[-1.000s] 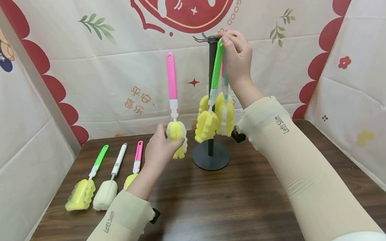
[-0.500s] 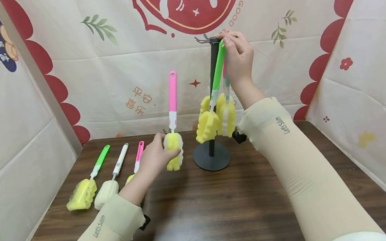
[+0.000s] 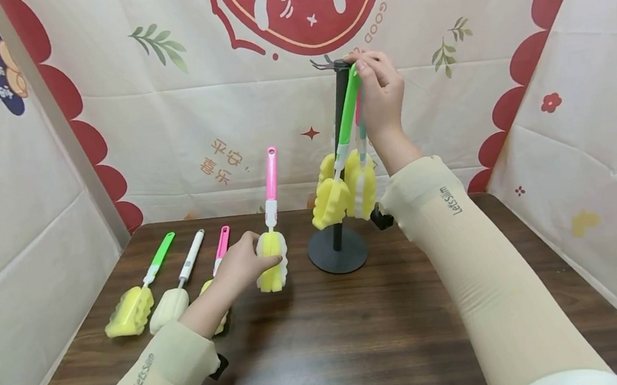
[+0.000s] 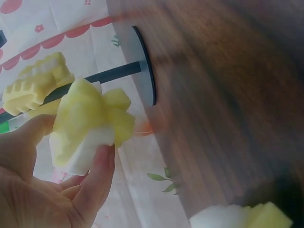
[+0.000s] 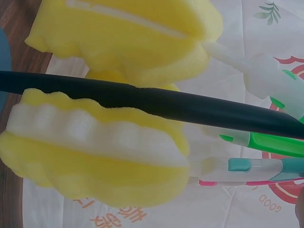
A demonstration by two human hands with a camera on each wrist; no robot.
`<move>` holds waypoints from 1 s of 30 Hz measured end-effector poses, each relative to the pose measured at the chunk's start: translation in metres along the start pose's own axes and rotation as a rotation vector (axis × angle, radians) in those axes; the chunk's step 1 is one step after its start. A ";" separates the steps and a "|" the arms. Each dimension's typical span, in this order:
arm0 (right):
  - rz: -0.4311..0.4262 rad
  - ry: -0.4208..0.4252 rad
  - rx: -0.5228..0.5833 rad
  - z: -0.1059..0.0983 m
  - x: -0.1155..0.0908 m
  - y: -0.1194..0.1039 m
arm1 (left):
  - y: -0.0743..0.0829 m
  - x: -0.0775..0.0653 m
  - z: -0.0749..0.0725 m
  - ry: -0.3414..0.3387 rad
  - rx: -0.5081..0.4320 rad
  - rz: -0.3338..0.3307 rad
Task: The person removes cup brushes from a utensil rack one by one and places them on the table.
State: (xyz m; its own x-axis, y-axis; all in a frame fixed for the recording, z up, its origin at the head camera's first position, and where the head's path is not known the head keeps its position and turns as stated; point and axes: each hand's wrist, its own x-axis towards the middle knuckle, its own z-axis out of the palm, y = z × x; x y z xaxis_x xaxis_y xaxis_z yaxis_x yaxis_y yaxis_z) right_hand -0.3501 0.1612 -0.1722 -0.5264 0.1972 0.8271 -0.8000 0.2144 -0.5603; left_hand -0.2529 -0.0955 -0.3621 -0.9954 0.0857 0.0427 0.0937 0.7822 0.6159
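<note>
1. Pinched between thumb and fingers of the left hand [image 3: 241, 262]: lobed sponge head [image 4: 90, 114] of a bright-pink brush [image 3: 270, 187], held in the air above the table [image 3: 359, 339], left of the black stand [image 3: 330, 261] and apart from it.
2. Pinching at the top of the black stand with bent fingers of the right hand [image 3: 383, 94], thumb close against the upper end of a green handle [image 3: 346, 109]. Cannot tell exactly what lies under the fingertips.
3. Looks of the bright-pink brush: glossy handle pointing up with a slight lean to the right, hole near the tip, white neck below, then soft foam in yellow lobes with white sides.
4. Hanging around the pole: at least three sponge heads, including one banded sponge head [image 5: 95, 133] in yellow and white. Visible above them: green handle, teal handle [image 5: 292, 167], strip of pink [image 5: 259, 183]. Cannot tell the full count.
5. Lying in a row on the table, to the left: three brushes, namely one green-and-yellow brush [image 3: 132, 309], one white brush [image 3: 169, 309] and one smaller-looking pink brush [image 3: 222, 245], partly hidden behind the left arm.
6. Behind: white cloth [image 3: 253, 103] with two leaf sprigs and one large red emblem, cut off at the top.
</note>
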 end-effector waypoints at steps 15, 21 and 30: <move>-0.014 0.000 -0.020 0.000 -0.001 -0.001 | -0.017 -0.001 0.008 -0.081 0.014 -0.035; -0.008 0.006 -0.020 -0.001 -0.002 -0.002 | -0.023 -0.004 0.010 -0.128 -0.004 -0.062; -0.023 0.008 -0.022 -0.001 -0.001 0.001 | -0.029 -0.008 0.014 -0.189 -0.028 -0.108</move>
State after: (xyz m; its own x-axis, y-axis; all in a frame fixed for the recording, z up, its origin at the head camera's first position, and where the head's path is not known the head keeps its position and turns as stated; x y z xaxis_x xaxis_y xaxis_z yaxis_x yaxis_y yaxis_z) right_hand -0.3500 0.1625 -0.1736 -0.5054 0.1994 0.8395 -0.8055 0.2399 -0.5419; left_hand -0.2477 -0.1105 -0.3910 -0.9781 0.1182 -0.1713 -0.0168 0.7757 0.6309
